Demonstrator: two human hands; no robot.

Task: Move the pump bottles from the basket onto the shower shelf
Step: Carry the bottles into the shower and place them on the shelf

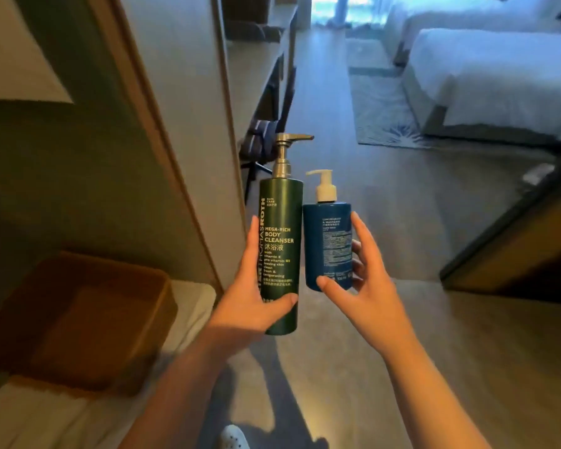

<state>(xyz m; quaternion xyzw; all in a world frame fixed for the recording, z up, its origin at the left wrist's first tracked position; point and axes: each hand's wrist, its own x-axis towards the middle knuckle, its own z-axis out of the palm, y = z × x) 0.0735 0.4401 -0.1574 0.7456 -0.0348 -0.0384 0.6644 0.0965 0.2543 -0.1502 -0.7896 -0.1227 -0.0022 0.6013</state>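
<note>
A tall dark green pump bottle [280, 222] with a silver pump stands upright in my left hand [256, 299], which wraps its lower half. Right beside it, touching, is a shorter blue pump bottle [329, 234] with a white pump, held upright by my right hand [366, 280] around its lower right side. Both bottles are raised in the air in front of me. The brown woven basket [156, 306] sits at the lower left on a white surface, and I see nothing inside it. No shower shelf is in view.
A wall corner [208, 157] rises just left of the bottles. Ahead lies a grey floor [386, 205] leading into a bedroom with two white beds [499, 76] and a rug. A dark folding stand [259, 140] is by the wall. A wooden door edge [515, 238] is at right.
</note>
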